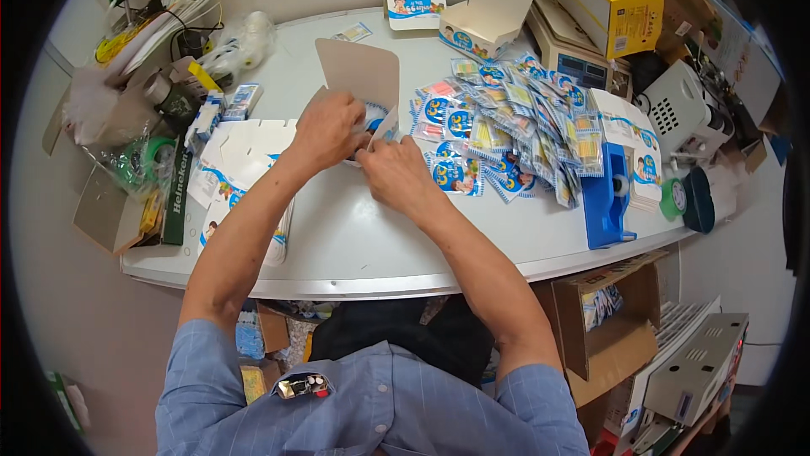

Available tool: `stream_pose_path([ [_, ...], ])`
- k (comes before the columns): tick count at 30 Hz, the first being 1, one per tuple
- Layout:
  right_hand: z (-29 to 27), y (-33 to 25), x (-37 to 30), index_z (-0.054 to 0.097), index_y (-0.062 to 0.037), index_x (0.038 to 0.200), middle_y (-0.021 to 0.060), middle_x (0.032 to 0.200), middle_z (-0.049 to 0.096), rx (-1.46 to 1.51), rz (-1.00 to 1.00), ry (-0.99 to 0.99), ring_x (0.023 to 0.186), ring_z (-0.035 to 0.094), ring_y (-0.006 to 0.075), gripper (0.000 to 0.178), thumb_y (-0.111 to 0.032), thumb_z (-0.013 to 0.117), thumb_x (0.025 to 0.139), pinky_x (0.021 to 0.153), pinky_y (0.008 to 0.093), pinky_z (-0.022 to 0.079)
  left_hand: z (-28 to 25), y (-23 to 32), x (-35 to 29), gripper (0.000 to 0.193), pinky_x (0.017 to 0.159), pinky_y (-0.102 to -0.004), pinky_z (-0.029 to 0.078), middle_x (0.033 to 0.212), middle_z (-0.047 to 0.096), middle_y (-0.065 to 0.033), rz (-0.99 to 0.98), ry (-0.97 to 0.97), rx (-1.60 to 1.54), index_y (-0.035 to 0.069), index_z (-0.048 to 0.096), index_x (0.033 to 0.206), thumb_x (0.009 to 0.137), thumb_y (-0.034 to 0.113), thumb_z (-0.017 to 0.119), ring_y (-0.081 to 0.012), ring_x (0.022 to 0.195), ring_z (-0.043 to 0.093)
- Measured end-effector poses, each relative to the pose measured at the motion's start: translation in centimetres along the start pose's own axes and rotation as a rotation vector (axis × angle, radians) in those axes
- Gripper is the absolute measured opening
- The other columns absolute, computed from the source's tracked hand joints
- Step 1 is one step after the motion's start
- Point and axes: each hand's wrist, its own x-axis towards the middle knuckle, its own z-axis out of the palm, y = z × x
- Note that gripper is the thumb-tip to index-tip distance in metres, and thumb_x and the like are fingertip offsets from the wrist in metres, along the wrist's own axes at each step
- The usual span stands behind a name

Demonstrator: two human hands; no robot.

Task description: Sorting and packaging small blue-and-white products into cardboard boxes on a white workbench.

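Note:
A small cardboard carton stands in front of me with its plain grey-white lid raised. Blue-and-white sachets show inside it. My left hand is at the carton's left side, fingers curled over its opening; what its fingertips hold is hidden. At the front right, my right hand pinches the carton's edge by a side flap. Just right of the carton lies a big loose pile of clear-and-blue sachets with colourful contents.
Flat printed cartons are stacked left. A blue tape dispenser and more flat cartons are right. Behind the pile stand an open carton, a closed carton, a scale and a yellow box.

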Motion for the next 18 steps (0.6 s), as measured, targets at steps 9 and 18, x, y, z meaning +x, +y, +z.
stream_pose_path([
  [9, -4.4, 3.8, -6.4, 0.056, -0.0059, 0.135, 0.0177, 0.124, 0.065, 0.260, 0.159, 0.100, 0.114, 0.062, 0.0386, 0.052, -0.005, 0.070, 0.085, 0.101, 0.0442, 0.049, 0.3, -0.9, -0.4, 0.028, 0.079, -0.0425, 0.052, 0.096, 0.069, -0.0140, -0.125, -0.231, -0.375, 0.006, 0.071, 0.098, 0.083, 0.028, 0.081, -0.0317, 0.094, 0.066],
  [18, -5.5, 7.0, -5.3, 0.068, -0.0072, 0.110, 0.0147, 0.119, 0.062, -0.167, 0.243, -0.410, 0.123, 0.053, 0.0344, 0.036, -0.005, 0.076, 0.075, 0.101, 0.0458, 0.043, 2.2, 9.9, -9.4, 0.036, 0.076, -0.0389, 0.056, 0.096, 0.074, -0.0132, -0.317, -0.031, -0.811, 0.003, 0.070, 0.110, 0.086, 0.028, 0.080, -0.0296, 0.080, 0.070],
])
